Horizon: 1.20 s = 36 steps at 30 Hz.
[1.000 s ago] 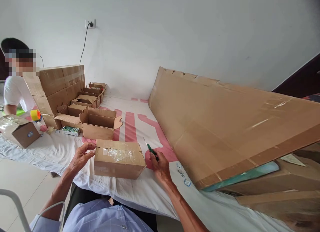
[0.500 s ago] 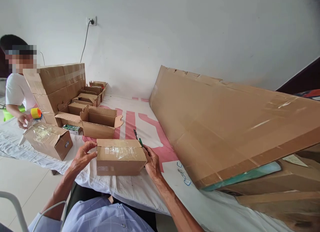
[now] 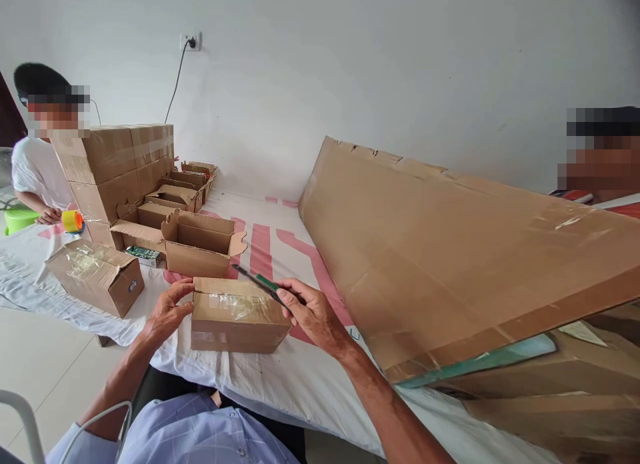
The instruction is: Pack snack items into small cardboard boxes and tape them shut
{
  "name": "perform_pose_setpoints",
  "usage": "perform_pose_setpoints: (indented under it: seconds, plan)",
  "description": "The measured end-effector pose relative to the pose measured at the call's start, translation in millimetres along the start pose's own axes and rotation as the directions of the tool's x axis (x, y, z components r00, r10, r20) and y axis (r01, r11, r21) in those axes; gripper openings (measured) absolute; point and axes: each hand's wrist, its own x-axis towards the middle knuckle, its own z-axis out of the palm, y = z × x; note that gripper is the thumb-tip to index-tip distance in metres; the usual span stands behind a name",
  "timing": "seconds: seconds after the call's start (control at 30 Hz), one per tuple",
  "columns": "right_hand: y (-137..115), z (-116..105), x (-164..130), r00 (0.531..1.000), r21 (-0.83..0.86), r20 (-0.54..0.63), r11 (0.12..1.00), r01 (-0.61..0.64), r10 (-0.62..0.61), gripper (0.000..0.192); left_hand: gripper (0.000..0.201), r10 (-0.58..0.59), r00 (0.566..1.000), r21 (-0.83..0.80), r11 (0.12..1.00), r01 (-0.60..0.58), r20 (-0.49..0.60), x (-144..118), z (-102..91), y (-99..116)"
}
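A taped cardboard box (image 3: 235,331) lies in front of me on the cloth-covered table. My left hand (image 3: 171,311) grips its left end, fingers on the back edge and thumb at the near side. My right hand (image 3: 311,314) is closed around a green and black utility knife (image 3: 267,284), held over the box's right end. The knife's blade end points left and away from me, above the far edge of the box. Clear tape runs along the middle of the lid.
Another taped box (image 3: 97,277) sits at the left, near a small green packet (image 3: 143,255) and several open boxes (image 3: 200,247). Stacked boxes (image 3: 113,157) stand behind. A big cardboard panel (image 3: 450,251) leans at the right. One person (image 3: 40,171) is at left, another (image 3: 605,151) at right.
My right hand has lifted off the box's right end and swung the knife over the lid. My left hand stays on the box. A second person has come into view at the right.
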Motion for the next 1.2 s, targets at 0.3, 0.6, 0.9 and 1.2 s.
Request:
perform_pose_setpoints:
  seconds: [0.3,0.6,0.9,1.2]
  plan:
    - [-46.5,3.5,24.2,0.933,-0.193,0.325,0.955,0.227,-0.156,0.034,0.038,0.028,1.0,0.022,0.999,-0.028,0.012,2.3,-4.8,-10.5]
    - [-60.6,9.2,35.0,0.893,-0.296,0.393,0.89,0.346,-0.217,0.029,0.038,0.01,1.0,0.005,1.0,-0.01,0.002,-1.0,0.3,-2.9]
    - [-71.1,9.8,41.3,0.866,-0.384,0.459,0.835,0.394,-0.197,0.027,0.036,0.02,1.0,0.034,0.999,-0.02,-0.003,-2.1,2.1,0.0]
    - [-93.2,19.5,56.2,0.817,-0.55,0.542,0.651,0.523,-0.197,0.028,0.036,0.008,1.0,0.046,0.999,-0.007,-0.016,1.7,1.4,-0.5]
